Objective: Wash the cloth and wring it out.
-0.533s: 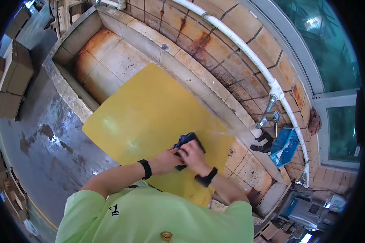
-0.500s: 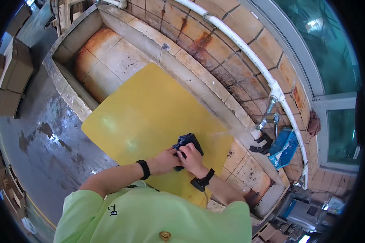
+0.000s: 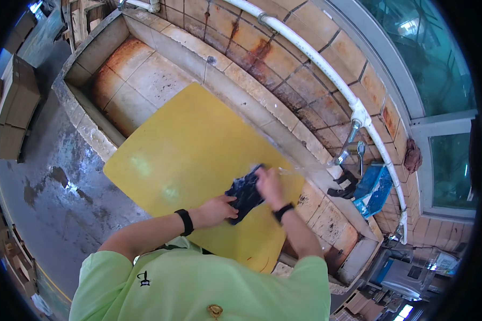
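Note:
A small dark navy cloth (image 3: 245,197) with whitish, suds-like streaks lies spread on a big yellow board (image 3: 177,144). My left hand (image 3: 215,211) holds its left edge, with the thumb on top of the fabric. At the far right corner of the cloth, my right hand (image 3: 270,187) is closed on the fabric, slightly smeared by motion. A thin stream of water from the metal tap (image 3: 348,152) reaches the board close to my right hand.
The board rests across a tiled trough (image 3: 91,124) with rust stains. A white pipe (image 3: 316,56) runs along the tiled wall. Right of the tap hang a blue plastic container (image 3: 374,191) and a black object (image 3: 346,184). Cardboard boxes (image 3: 17,109) stand on the wet floor at left.
The bunched cloth has been spread out flatter. My right hand has moved away from my left, up and to the right, pulling the cloth's corner; my left hand has stayed nearly in place.

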The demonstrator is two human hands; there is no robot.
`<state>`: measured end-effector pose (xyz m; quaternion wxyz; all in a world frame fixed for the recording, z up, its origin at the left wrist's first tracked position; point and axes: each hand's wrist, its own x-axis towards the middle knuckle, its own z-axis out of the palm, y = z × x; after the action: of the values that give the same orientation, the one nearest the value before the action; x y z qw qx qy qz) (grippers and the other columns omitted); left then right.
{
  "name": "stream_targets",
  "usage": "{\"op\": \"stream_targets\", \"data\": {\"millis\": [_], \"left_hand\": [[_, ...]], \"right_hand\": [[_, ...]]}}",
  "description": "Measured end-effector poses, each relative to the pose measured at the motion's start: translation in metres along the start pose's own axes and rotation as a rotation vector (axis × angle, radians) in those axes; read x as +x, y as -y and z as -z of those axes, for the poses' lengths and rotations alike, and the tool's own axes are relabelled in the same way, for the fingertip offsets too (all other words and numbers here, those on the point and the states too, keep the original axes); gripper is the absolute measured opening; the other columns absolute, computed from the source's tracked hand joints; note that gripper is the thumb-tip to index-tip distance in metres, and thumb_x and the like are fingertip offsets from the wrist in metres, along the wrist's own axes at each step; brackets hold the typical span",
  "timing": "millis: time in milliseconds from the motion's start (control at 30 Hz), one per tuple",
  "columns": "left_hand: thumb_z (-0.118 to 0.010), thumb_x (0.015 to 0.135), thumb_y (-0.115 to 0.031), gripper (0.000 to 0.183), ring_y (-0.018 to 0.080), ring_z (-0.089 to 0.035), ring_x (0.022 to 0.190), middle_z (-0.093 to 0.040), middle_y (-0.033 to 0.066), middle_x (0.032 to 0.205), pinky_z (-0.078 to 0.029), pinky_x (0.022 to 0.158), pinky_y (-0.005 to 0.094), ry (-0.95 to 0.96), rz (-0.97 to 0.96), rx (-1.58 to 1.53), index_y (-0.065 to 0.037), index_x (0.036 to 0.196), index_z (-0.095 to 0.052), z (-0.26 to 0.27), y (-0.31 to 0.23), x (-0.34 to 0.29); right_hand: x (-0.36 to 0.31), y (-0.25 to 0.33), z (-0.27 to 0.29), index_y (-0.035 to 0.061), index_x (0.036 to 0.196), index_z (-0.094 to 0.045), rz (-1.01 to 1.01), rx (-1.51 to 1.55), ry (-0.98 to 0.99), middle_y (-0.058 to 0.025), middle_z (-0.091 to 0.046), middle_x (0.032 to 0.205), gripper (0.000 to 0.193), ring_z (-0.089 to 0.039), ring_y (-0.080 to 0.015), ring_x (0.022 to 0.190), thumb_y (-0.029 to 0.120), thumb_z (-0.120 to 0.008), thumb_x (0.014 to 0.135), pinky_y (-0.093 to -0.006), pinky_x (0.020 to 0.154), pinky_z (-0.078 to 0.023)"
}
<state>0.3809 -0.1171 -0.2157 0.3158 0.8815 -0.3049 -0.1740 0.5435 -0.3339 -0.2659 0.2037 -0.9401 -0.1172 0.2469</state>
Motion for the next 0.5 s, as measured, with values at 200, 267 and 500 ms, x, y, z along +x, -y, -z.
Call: {"op": "stream_targets", "data": {"millis": [200, 267, 500], "left_hand": [[-0.054, 0.086, -0.017, 0.032, 0.0272, -0.046, 0.13, -0.061, -0.0006, 0.128, -0.036, 0.11, 0.0348, -0.037, 0.069, -0.082, -0.022, 0.113, -0.069, -0.003, 0.002, -0.009], [-0.054, 0.087, -0.017, 0.032, 0.0274, -0.044, 0.132, -0.061, -0.0006, 0.128, -0.035, 0.111, 0.0366, 0.125, 0.198, -0.228, -0.021, 0.115, -0.068, 0.032, -0.018, -0.006], [-0.054, 0.086, -0.017, 0.032, 0.0277, -0.044, 0.131, -0.061, 0.0, 0.129, -0.036, 0.11, 0.0377, -0.051, 0.003, -0.069, -0.02, 0.114, -0.068, 0.002, -0.003, -0.014]], "right_hand": [[-0.051, 0.077, 0.019, 0.015, 0.102, -0.064, 0.585, 0.075, -0.072, -0.014, -0.057, 0.089, 0.023, -0.059, -0.0357, 0.084, 0.014, -0.064, 0.079, -0.0445, 0.072, -0.05], [-0.092, 0.11, 0.015, 0.0157, 0.097, -0.065, 0.491, 0.171, 0.12, -0.0116, -0.055, 0.091, 0.02, -0.059, -0.0323, 0.085, 0.012, -0.062, 0.078, -0.0438, 0.072, -0.05], [0.01, 0.027, 0.018, 0.0165, 0.1, -0.064, 0.326, -0.187, -0.222, -0.0187, -0.058, 0.091, 0.018, -0.059, -0.0384, 0.083, 0.016, -0.06, 0.083, -0.0482, 0.071, -0.049]]}}
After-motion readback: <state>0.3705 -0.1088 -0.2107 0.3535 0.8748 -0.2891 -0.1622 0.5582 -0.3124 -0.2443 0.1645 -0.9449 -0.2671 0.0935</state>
